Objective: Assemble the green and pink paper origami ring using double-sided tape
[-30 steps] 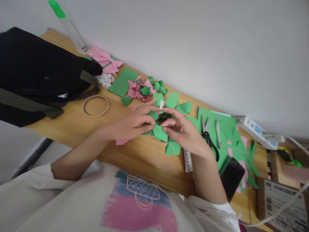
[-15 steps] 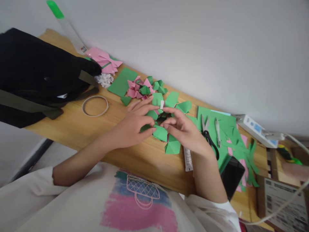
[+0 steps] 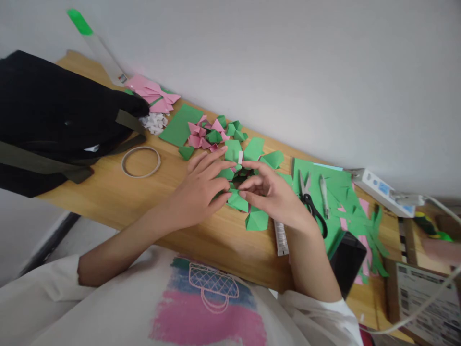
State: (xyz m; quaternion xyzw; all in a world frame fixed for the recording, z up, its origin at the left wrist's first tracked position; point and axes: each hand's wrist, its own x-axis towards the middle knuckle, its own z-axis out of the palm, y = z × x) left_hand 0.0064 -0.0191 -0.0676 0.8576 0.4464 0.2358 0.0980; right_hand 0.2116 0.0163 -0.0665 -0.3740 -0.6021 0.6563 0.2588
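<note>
My half-curled left hand and right hand pinch a seemingly part-joined green folded-paper cluster, with pink-and-green folded pieces separate toward the table's far edge.

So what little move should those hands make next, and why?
I'd guess a light press on the near green flap, to settle it: the thumbs of the left hand and right hand are at its opposite ends. Whether it is glued, I can't tell.

White T-shirt, pink and blue brushstroke print
</note>
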